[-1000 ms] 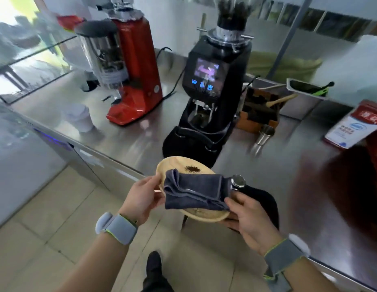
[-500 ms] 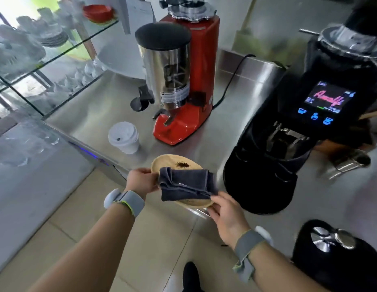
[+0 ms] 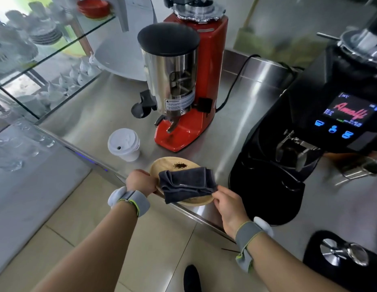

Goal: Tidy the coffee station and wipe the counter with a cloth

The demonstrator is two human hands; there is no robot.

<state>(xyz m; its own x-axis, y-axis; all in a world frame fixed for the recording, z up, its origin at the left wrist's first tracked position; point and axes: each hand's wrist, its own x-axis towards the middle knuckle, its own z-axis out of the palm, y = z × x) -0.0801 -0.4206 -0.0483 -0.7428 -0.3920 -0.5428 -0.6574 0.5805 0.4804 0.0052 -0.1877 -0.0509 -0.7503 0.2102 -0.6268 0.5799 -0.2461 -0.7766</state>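
A: Status on the counter [image 3: 111, 106]?
B: Mostly bare steel, wipe looked unfinished. Black grinder [image 3: 299, 144] sat at the right, red grinder [image 3: 189, 98] mid-back, cup [image 3: 124, 144] by the front edge.
A: Cloth?
B: Grey cloth [image 3: 186, 183] lay folded on a wooden plate [image 3: 162, 165] held over the front edge; grounds [image 3: 180, 165] were on the plate. Left hand [image 3: 141, 183] clamped the plate's rim, right hand [image 3: 227, 202] pinched the cloth's corner.
A: Left?
B: Dump the grounds, then wipe, I'd judge.
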